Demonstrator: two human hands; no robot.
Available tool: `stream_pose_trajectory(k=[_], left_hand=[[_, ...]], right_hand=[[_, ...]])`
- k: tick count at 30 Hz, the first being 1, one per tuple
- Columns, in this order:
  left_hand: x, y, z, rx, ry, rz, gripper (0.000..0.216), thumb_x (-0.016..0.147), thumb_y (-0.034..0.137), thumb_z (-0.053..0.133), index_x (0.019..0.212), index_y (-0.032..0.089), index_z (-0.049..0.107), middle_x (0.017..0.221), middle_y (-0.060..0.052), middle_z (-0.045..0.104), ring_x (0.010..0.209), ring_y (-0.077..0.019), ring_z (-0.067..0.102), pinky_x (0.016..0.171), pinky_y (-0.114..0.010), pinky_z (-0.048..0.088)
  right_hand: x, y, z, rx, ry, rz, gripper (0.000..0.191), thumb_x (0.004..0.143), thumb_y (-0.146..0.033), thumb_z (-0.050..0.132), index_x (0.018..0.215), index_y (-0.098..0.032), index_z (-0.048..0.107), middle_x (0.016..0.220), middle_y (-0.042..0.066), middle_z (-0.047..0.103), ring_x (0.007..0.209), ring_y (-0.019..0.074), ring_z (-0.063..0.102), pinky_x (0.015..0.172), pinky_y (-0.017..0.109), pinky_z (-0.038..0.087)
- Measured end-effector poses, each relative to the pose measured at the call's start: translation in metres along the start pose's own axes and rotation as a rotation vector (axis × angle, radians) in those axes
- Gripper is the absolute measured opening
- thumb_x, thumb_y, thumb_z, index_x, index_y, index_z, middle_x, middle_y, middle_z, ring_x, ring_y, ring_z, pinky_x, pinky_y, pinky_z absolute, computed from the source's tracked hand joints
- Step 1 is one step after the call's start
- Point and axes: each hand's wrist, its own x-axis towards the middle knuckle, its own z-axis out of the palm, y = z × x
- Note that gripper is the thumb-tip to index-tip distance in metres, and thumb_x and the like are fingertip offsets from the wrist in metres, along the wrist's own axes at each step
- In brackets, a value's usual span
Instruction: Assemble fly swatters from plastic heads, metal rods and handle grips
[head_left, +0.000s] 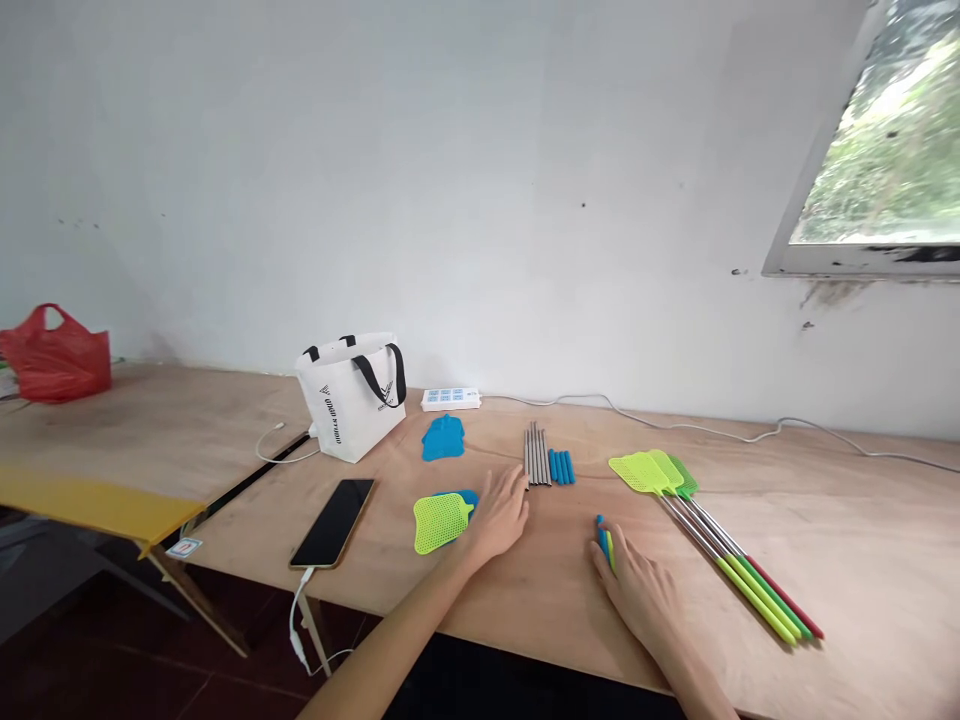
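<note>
My left hand (499, 515) reaches over the table, its fingers slightly bent and nothing visible in them. Its fingertips are beside the lower end of a row of steel rods (536, 455); whether they touch a rod I cannot tell. Near that wrist, a yellow-green fly swatter head (441, 523) lies partly over blue ones. Short blue handle grips (562, 467) line up right of the rods. My right hand (641, 585) is closed around a blue handle grip (602, 540) and a yellow-green one (611, 550), low over the tabletop; the palm hides part of them.
Several assembled fly swatters (720, 540) lie at the right. Blue swatter heads (443, 438) rest farther back, near a white power strip (451, 399). At the left are a phone (334, 523) on a cable, a white tote bag (349, 405) and a red plastic bag (60, 358).
</note>
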Motion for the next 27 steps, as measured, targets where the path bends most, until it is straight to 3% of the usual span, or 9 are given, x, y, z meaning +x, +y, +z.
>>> stream_pose_trajectory(k=[4,10,15,19,22,24,27], left_hand=[[0.028,0.004,0.025,-0.023,-0.11,-0.052,0.055,0.105,0.035,0.028,0.155,0.015,0.032,0.165,-0.015,0.029,0.152,-0.03,0.026,0.122,-0.06,0.02],[0.015,0.004,0.028,-0.016,-0.028,-0.04,0.048,0.106,0.036,0.029,0.149,0.02,0.044,0.161,-0.01,0.039,0.147,-0.0298,0.037,0.121,-0.057,0.028],[-0.018,0.026,0.024,0.028,0.028,-0.022,0.044,0.105,0.031,0.032,0.141,0.016,0.053,0.157,-0.015,0.044,0.141,-0.0338,0.045,0.116,-0.054,0.037],[-0.078,0.061,0.041,-0.008,0.087,-0.065,0.054,0.103,0.039,0.037,0.151,0.014,0.043,0.159,-0.019,0.039,0.143,-0.0377,0.042,0.112,-0.054,0.042],[-0.115,0.09,0.045,-0.044,0.067,-0.052,0.057,0.101,0.046,0.042,0.15,0.017,0.046,0.158,-0.02,0.04,0.139,-0.0419,0.045,0.109,-0.059,0.042],[-0.121,0.101,0.035,-0.076,0.018,-0.049,0.052,0.102,0.041,0.04,0.148,0.02,0.048,0.155,-0.018,0.045,0.135,-0.0404,0.049,0.106,-0.059,0.044],[-0.106,0.101,0.007,-0.13,-0.078,0.038,0.052,0.096,0.014,0.04,0.146,0.024,0.049,0.153,-0.012,0.048,0.13,-0.0325,0.053,0.101,-0.049,0.048]], right_hand=[[0.0,0.0,-0.001,0.007,-0.001,0.015,0.048,0.104,-0.046,0.023,0.14,-0.025,0.047,0.118,0.012,0.074,0.094,0.0306,0.074,0.074,0.037,0.05],[-0.001,0.003,0.0,0.004,0.001,-0.008,0.049,0.104,-0.046,0.024,0.141,-0.024,0.046,0.123,0.012,0.072,0.096,0.0315,0.073,0.076,0.039,0.05],[0.001,0.004,-0.001,0.002,-0.025,-0.009,0.048,0.104,-0.045,0.025,0.142,-0.023,0.045,0.121,0.012,0.073,0.096,0.0316,0.073,0.075,0.039,0.049],[0.002,0.004,-0.001,0.015,-0.035,-0.011,0.048,0.104,-0.044,0.025,0.142,-0.022,0.045,0.121,0.012,0.073,0.097,0.0313,0.073,0.076,0.04,0.049],[0.001,0.005,0.0,0.014,-0.022,-0.001,0.048,0.104,-0.044,0.026,0.142,-0.022,0.045,0.115,0.012,0.075,0.095,0.0303,0.074,0.076,0.038,0.049],[0.0,0.006,0.001,0.024,-0.006,-0.005,0.047,0.104,-0.042,0.025,0.143,-0.023,0.046,0.12,0.012,0.073,0.095,0.0291,0.074,0.076,0.037,0.05],[0.0,0.008,0.003,0.026,0.013,-0.035,0.046,0.104,-0.041,0.027,0.143,-0.024,0.045,0.134,0.012,0.067,0.095,0.0285,0.074,0.076,0.037,0.05]])
